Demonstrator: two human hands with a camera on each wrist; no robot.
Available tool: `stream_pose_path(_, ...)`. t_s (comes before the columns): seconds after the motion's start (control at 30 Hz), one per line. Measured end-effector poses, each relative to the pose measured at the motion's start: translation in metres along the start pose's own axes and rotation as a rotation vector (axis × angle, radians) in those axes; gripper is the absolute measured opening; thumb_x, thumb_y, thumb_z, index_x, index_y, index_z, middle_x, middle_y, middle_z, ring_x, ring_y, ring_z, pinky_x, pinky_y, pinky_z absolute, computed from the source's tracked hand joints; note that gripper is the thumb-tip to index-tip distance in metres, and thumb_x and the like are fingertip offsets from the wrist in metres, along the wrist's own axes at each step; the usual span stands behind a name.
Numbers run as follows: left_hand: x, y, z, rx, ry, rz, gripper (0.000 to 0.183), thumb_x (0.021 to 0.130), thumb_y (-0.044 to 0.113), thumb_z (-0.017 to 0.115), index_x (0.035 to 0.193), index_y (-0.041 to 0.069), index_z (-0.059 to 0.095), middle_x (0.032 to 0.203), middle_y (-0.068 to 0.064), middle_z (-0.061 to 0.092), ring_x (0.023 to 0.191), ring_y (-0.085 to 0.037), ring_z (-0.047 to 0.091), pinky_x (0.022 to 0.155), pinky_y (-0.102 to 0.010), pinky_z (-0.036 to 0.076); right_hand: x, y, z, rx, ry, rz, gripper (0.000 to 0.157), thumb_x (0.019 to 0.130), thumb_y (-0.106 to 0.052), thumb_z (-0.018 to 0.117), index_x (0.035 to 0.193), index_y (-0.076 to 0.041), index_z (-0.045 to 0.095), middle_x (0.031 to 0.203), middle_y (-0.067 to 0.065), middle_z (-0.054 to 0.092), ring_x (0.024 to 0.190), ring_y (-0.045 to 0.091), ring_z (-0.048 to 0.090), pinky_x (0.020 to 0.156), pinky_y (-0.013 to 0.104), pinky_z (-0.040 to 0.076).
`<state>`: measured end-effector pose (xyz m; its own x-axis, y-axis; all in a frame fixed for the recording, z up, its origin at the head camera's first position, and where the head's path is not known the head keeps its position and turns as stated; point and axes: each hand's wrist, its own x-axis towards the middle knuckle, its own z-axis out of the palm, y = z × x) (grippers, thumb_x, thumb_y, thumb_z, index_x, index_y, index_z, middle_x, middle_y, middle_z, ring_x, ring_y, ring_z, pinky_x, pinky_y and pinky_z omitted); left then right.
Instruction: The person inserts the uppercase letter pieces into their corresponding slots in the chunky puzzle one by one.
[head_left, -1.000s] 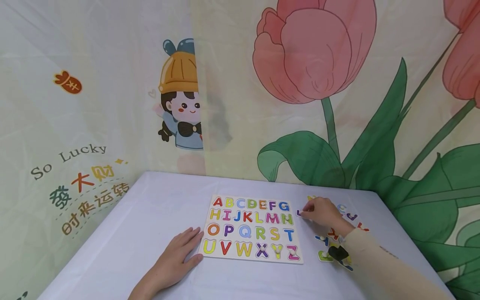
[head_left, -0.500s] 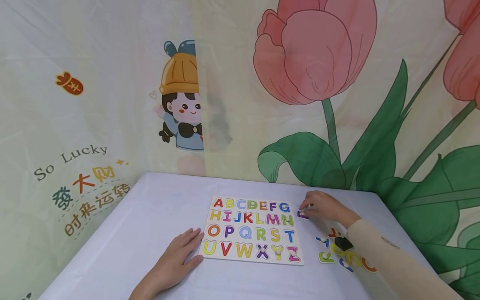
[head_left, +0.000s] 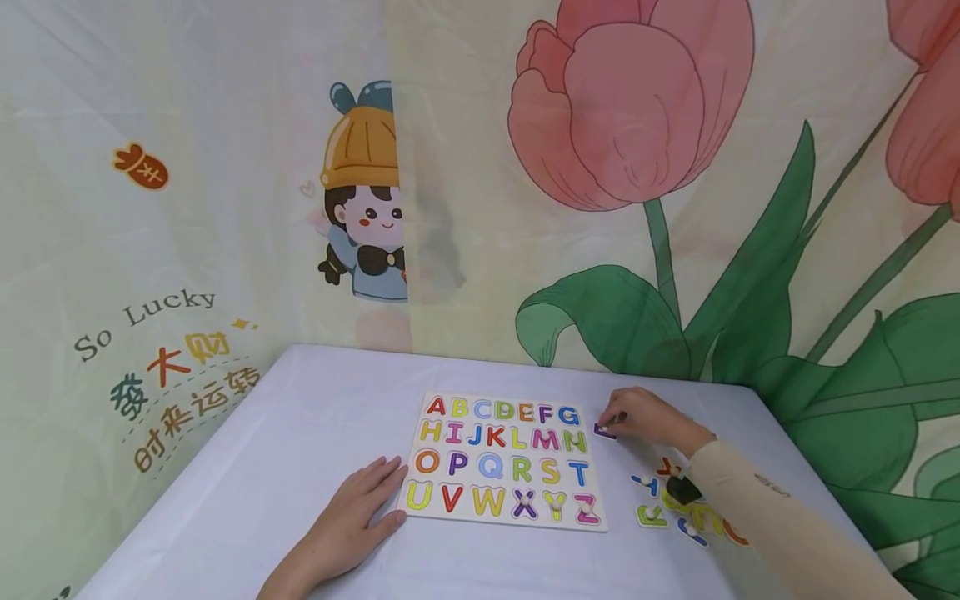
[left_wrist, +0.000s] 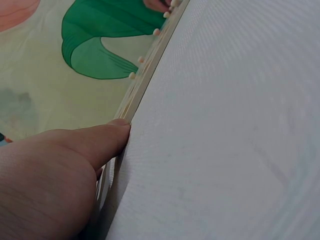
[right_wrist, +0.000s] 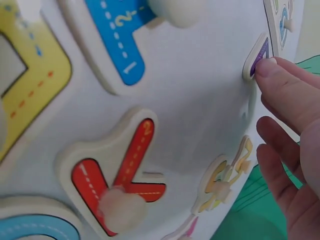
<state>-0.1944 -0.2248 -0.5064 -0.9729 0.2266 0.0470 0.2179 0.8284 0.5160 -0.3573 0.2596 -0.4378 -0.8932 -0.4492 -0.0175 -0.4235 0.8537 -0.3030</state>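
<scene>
A white alphabet puzzle board [head_left: 498, 518] lies on the table, several knobbed letters sitting in its rows. My left hand [head_left: 356, 517] rests at its left edge with fingers extended; in the left wrist view the thumb [left_wrist: 107, 137] touches the board's side. Just right of the board, my right hand [head_left: 648, 417] pinches a small purple letter piece [head_left: 604, 432] low over the cloth. The right wrist view shows the thumb on this purple piece [right_wrist: 263, 50], the other fingers loosely bent behind. Fingers hide part of the letter.
Loose letter pieces, among them a green one [head_left: 651, 517] and a blue one [head_left: 690, 532], lie in a cluster under the right forearm. Close to the right wrist camera are a red K [right_wrist: 85, 175] and a blue piece [right_wrist: 130, 55]. A printed curtain [head_left: 465, 208] hangs behind the table.
The right hand first shifted slightly, showing more of the purple piece, then stayed almost still. Its forearm moved a little, uncovering and covering loose letters. The left hand has not moved.
</scene>
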Motion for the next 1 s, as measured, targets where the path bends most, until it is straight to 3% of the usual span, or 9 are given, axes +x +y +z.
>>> stream_pose_path(0.4, 0.000, 0.000, 0.001, -0.008, -0.014, -0.028, 0.069, 0.102, 0.053, 0.066, 0.163, 0.029, 0.045, 0.172, 0.006, 0.035, 0.163, -0.029, 0.023, 0.127, -0.065, 0.026, 0.000, 0.008, 0.007, 0.156, 0.025, 0.065, 0.010, 0.091, -0.014, 0.085, 0.098, -0.021, 0.086, 0.093, -0.006, 0.068, 0.088, 0.014, 0.061, 0.075, 0.025, 0.057)
stream_pose_path(0.7, 0.000, 0.003, -0.002, -0.006, -0.001, -0.011, 0.069, 0.102, 0.052, 0.067, 0.163, 0.027, 0.046, 0.171, 0.005, 0.037, 0.162, -0.029, 0.024, 0.127, -0.064, 0.027, 0.003, -0.012, -0.007, 0.089, 0.030, 0.014, 0.005, 0.091, -0.016, 0.086, 0.096, -0.018, 0.086, 0.092, -0.006, 0.068, 0.089, 0.016, 0.059, 0.073, 0.026, 0.056)
stream_pose_path(0.87, 0.000, 0.003, -0.001, -0.008, 0.000, -0.008, 0.068, 0.102, 0.051, 0.068, 0.162, 0.027, 0.047, 0.171, 0.005, 0.037, 0.162, -0.030, 0.024, 0.127, -0.065, 0.027, 0.006, -0.018, -0.010, 0.075, 0.098, 0.045, 0.005, 0.091, -0.020, 0.086, 0.097, -0.020, 0.086, 0.094, -0.006, 0.068, 0.094, 0.019, 0.060, 0.076, 0.029, 0.055)
stream_pose_path(1.0, 0.001, 0.002, 0.000, -0.003, -0.004, -0.014, 0.069, 0.102, 0.051, 0.068, 0.163, 0.027, 0.047, 0.172, 0.006, 0.036, 0.162, -0.028, 0.024, 0.127, -0.064, 0.026, 0.011, -0.027, -0.005, 0.120, 0.182, 0.053, 0.008, 0.091, -0.021, 0.087, 0.098, -0.017, 0.086, 0.093, -0.005, 0.072, 0.090, 0.019, 0.059, 0.072, 0.029, 0.053)
